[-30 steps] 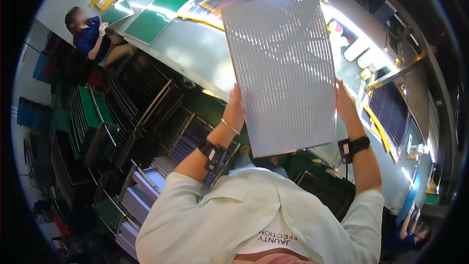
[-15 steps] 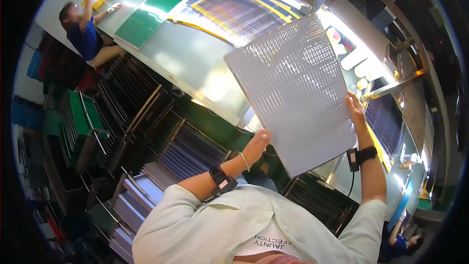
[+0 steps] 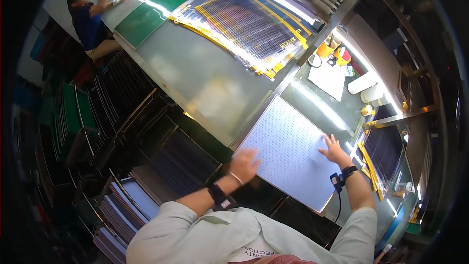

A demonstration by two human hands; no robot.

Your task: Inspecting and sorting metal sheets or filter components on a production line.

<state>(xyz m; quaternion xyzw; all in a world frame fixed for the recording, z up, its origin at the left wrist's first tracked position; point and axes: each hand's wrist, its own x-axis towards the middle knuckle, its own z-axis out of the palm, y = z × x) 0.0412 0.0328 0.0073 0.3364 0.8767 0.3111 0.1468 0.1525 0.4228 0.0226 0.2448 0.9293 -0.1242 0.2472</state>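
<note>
I'm likely positioning the panel (image 3: 294,155): left hand (image 3: 245,164) at its nine o'clock, right hand (image 3: 335,151) at three, both splayed, holding nothing. Aligning would call for light touches.

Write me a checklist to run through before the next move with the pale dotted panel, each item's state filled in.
1. Panel face bare of loose objects: ok, none lies on it.
2. Near edge fully supported by the table: cannot tell, the panel hides the table's border there.
3. Left hand grip: cannot tell, it is blurred at the panel's left corner.
4. Right hand open: ok, spread at the right edge; contact is unclear.
5. Gap to the yellow-edged sheets: ok, bare tabletop lies between.
6. White rolls off the panel: ok, they lie apart, beyond its right side.
</note>
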